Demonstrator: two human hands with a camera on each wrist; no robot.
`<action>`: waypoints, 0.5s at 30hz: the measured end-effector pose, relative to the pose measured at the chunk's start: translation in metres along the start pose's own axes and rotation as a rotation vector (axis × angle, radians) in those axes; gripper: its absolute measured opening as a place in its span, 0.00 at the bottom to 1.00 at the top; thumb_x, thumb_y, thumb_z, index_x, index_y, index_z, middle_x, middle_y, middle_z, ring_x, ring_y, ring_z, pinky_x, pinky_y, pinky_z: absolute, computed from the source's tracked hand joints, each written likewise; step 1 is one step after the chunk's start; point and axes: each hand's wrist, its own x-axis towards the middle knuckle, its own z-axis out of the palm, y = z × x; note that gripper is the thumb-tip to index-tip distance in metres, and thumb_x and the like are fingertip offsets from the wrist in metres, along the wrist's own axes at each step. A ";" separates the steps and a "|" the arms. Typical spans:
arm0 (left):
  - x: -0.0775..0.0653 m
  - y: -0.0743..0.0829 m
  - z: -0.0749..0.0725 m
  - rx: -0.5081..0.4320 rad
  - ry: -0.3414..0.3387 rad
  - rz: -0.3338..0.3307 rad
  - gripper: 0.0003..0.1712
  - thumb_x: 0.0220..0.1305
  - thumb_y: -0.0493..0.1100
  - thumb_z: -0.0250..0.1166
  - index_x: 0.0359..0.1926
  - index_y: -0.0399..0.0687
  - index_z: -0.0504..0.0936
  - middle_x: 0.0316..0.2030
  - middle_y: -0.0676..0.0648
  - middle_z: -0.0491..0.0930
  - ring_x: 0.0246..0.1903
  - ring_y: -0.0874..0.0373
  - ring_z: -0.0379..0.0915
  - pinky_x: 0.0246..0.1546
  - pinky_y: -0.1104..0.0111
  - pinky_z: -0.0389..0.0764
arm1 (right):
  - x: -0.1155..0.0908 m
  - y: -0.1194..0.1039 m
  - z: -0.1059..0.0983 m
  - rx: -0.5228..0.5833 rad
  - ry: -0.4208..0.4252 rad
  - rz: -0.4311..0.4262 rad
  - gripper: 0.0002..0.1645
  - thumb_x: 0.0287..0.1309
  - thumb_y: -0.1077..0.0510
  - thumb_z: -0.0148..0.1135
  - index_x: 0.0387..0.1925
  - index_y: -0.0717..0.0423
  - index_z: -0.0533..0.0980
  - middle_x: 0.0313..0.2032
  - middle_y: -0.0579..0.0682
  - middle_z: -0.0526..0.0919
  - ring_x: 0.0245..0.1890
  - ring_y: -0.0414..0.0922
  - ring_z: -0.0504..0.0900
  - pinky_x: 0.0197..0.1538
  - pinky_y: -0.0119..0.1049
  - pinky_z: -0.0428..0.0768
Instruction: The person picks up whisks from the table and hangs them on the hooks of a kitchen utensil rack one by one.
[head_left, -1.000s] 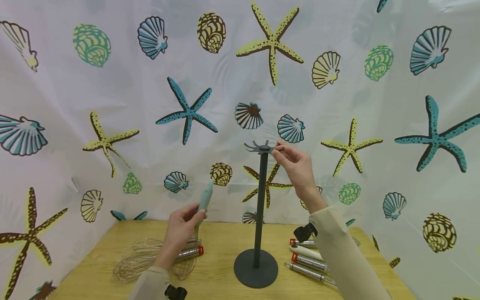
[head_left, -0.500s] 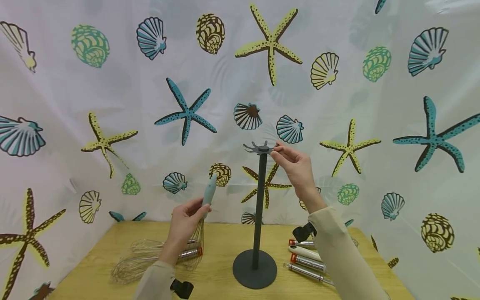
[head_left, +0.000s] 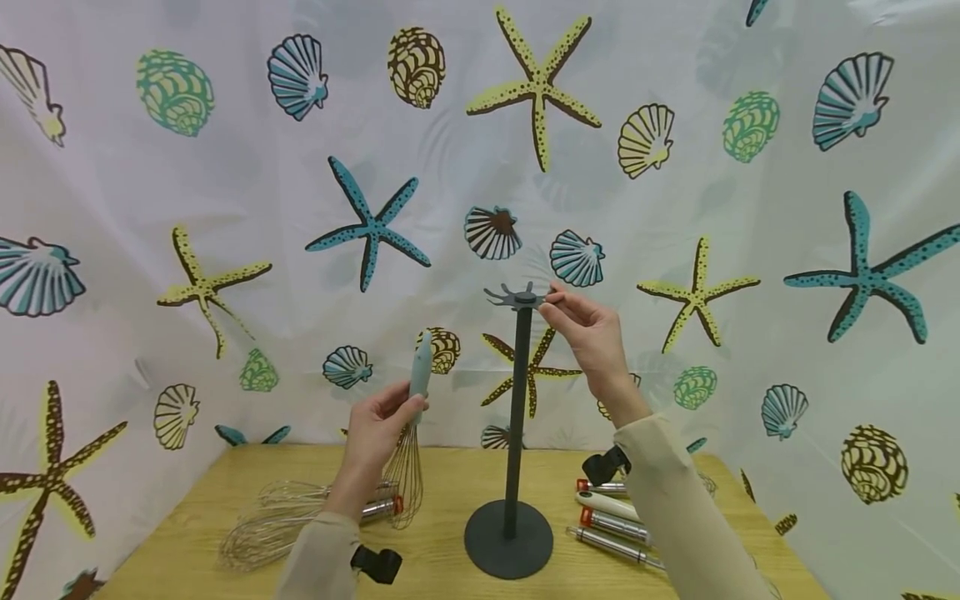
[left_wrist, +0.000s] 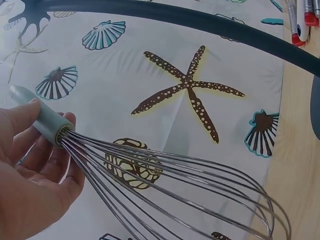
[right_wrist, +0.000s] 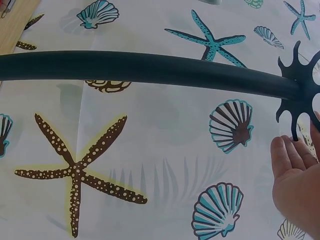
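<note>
In the head view my left hand point(head_left: 375, 433) grips a balloon whisk by its pale blue-green handle point(head_left: 421, 367), handle up and wires point(head_left: 407, 479) hanging over the table. The left wrist view shows the thumb and fingers around the handle point(left_wrist: 47, 120), near where the wires start. A dark grey stand point(head_left: 517, 417) with a round base rises upright to the right of the whisk. Its top is a ring of curved hooks point(head_left: 510, 297). My right hand point(head_left: 592, 337) pinches one hook on the ring's right side; the right wrist view shows the fingertips point(right_wrist: 285, 142) at that hook.
Wire whisks point(head_left: 258, 533) with metal handles lie on the wooden table point(head_left: 435, 558) at left, partly behind the left forearm. Several more utensils, one with a cream handle point(head_left: 606, 504), lie right of the base point(head_left: 508, 550), partly under the right arm. A shell-patterned curtain stands behind.
My left hand has moved slightly right and up toward the stand, and the whisk has swung more upright, its wires now hanging free. The right hand has stayed at the hook.
</note>
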 end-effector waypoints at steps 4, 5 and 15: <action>0.002 0.004 0.004 -0.031 -0.005 0.009 0.24 0.66 0.50 0.66 0.61 0.50 0.79 0.45 0.48 0.86 0.50 0.61 0.78 0.58 0.59 0.73 | 0.001 -0.001 0.000 0.004 -0.001 -0.011 0.15 0.62 0.58 0.66 0.47 0.63 0.80 0.66 0.51 0.74 0.67 0.40 0.71 0.67 0.39 0.71; 0.002 0.005 0.006 -0.038 -0.006 0.013 0.24 0.66 0.50 0.66 0.61 0.50 0.79 0.45 0.48 0.86 0.50 0.61 0.78 0.58 0.59 0.73 | 0.001 -0.001 0.001 0.006 -0.002 -0.015 0.15 0.62 0.58 0.66 0.47 0.63 0.79 0.66 0.51 0.74 0.67 0.40 0.71 0.67 0.39 0.71; 0.003 0.009 0.024 -0.092 0.001 0.043 0.22 0.69 0.45 0.63 0.62 0.47 0.77 0.52 0.38 0.83 0.47 0.61 0.81 0.59 0.60 0.73 | -0.001 0.002 0.001 0.007 0.013 -0.015 0.12 0.62 0.59 0.66 0.45 0.61 0.80 0.65 0.50 0.75 0.66 0.41 0.72 0.67 0.39 0.71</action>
